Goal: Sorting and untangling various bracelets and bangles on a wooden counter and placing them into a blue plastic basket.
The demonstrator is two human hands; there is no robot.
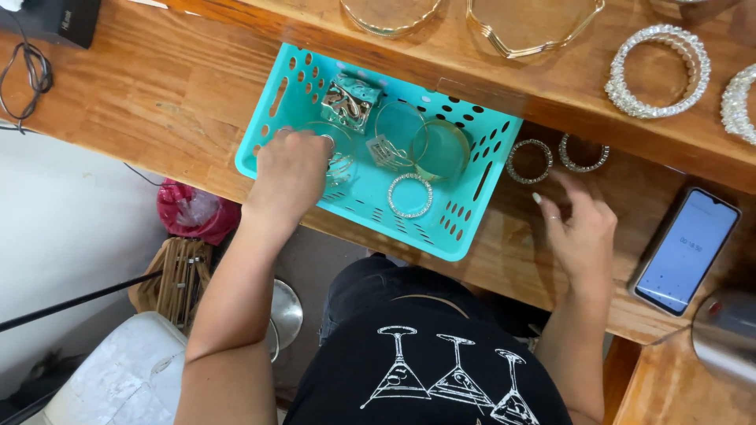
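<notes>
Two bangles (529, 161) just beyond spread right fingers (561, 185), left hand (291, 169) seemingly gripping basket bracelet (340, 164)

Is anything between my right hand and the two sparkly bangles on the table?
Nothing visible. The right hand lies flat on the table, and only bare wood separates its fingertips from the two bangles.

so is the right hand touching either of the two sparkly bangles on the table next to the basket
Apart. The head view shows bare wood between the right hand and both sparkly bangles; its fingertips stop just short of them. The basket sits to their left.
</notes>
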